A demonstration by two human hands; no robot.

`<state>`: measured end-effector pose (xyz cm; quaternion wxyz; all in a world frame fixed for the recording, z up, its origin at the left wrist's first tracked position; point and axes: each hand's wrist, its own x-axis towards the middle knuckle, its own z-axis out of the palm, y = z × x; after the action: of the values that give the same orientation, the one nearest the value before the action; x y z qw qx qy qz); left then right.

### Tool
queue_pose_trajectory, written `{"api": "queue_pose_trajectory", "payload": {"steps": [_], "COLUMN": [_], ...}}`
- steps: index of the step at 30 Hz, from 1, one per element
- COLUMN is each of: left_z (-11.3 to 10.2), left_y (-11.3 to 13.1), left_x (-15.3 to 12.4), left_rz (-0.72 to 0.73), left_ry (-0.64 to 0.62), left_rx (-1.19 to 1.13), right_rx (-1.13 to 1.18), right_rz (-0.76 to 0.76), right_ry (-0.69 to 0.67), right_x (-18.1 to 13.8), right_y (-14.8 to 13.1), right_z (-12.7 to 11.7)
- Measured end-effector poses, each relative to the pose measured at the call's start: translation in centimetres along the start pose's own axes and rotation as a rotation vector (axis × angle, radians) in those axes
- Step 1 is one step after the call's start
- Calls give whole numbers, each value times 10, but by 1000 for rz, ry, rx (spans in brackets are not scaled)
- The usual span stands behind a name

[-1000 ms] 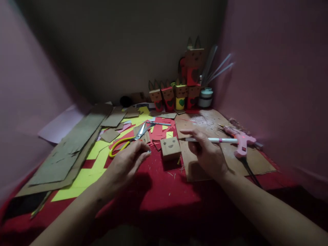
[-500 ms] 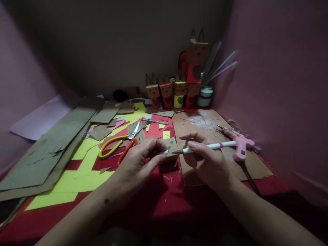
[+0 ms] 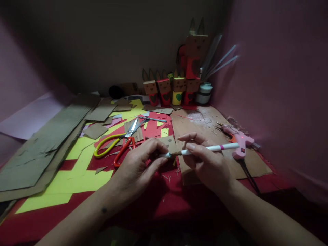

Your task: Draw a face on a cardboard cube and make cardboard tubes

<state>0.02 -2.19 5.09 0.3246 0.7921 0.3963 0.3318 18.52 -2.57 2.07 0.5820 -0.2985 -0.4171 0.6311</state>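
Between the thumb and fingers of my left hand point(image 3: 143, 164) is a small pale marker cap point(image 3: 166, 155), its open end facing right. My right hand point(image 3: 205, 160) grips a white marker point(image 3: 215, 148) with a magenta band, its brown tip pointing left at the cap's opening. The tip is at the opening or just short of it; I cannot tell whether they touch. Behind my fingers lies a small cardboard piece point(image 3: 168, 140) with dark marks, partly hidden. Left of my left hand, scissors point(image 3: 128, 135) with one yellow and one red handle lie with their blades slightly apart.
A pink glue gun point(image 3: 239, 140) rests on a cardboard sheet point(image 3: 246, 167) at right. Cardboard figures point(image 3: 164, 90) and a lidded jar point(image 3: 204, 93) stand at the back. Cardboard sheets point(image 3: 46, 140) and yellow paper point(image 3: 79, 181) cover the left of the red tabletop.
The gap between marker tip and cap has narrowed, with the cap moved slightly right. My head view has shifted a little, so the table items sit slightly left and higher.
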Motion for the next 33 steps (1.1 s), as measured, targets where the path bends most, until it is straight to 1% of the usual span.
{"api": "queue_pose_trajectory", "payload": {"steps": [4,7,10,12,14,17,20,23,26,29,31,33], "left_z": [7,13,18,21,24,28,32,34,35,30,23,14], "left_y": [5,9,10,7,4,0,-3,-3,-1,5,8,11], "left_x": [-2,-4,-6,-8,-10,-12,-12,-10,-5,0,4,8], "left_rz": [28,27,2,2,21,86,164,195,196,199,176,152], "left_ry": [20,89,146,171,203,249,262,253,249,245,291,389], "left_rx": [-59,-102,-197,-220,-194,-124,-104,-76,-54,-21,61,143], "right_rx": [-31,-19,68,134,178,202,235,264,246,216,200,162], "right_rz": [34,43,85,92,89,86,73,72,87,98,85,36], "right_ry": [-109,-158,-189,-221,-251,-261,-268,-297,-275,-213,-151,-57], "right_x": [-2,-1,1,3,4,5,5,5,7,10,12,11], "right_y": [7,10,11,12,13,12,10,10,11,11,9,5], "right_z": [1,1,1,1,0,0,0,-2,-3,-5,-5,-7]}}
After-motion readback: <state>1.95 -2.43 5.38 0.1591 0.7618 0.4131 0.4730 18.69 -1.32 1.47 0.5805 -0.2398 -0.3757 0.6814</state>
